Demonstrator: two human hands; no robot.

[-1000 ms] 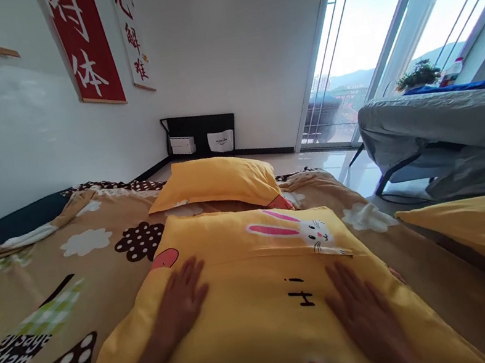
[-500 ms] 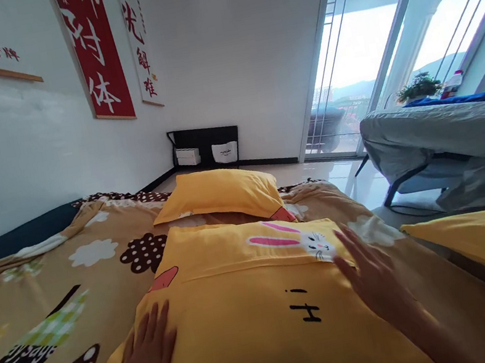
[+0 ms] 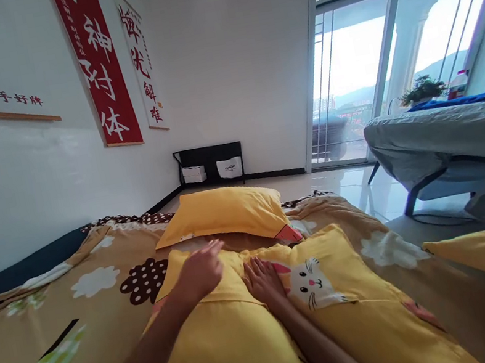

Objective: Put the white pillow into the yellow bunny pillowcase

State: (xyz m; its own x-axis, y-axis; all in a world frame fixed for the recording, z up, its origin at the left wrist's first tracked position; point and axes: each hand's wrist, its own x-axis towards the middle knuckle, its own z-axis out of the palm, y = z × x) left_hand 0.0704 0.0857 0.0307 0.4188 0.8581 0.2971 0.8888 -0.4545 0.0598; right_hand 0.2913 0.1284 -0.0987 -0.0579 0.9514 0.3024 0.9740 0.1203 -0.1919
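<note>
Visibly creased yellow pillow (image 3: pixel 226 353), sunken mid-length, white rabbit print (image 3: pixel 312 286).

The head-worn camera looks forward and down from close above the near pillow (image 3: pixel 226 353), across the patterned bedspread (image 3: pixel 107 318) to the far wall (image 3: pixel 236 70), windows (image 3: pixel 356 55) at right.

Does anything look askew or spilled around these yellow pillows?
I see nothing spilled. The near pillow looks out of shape: a deep crease runs down its middle, where the right hand lies.
</note>
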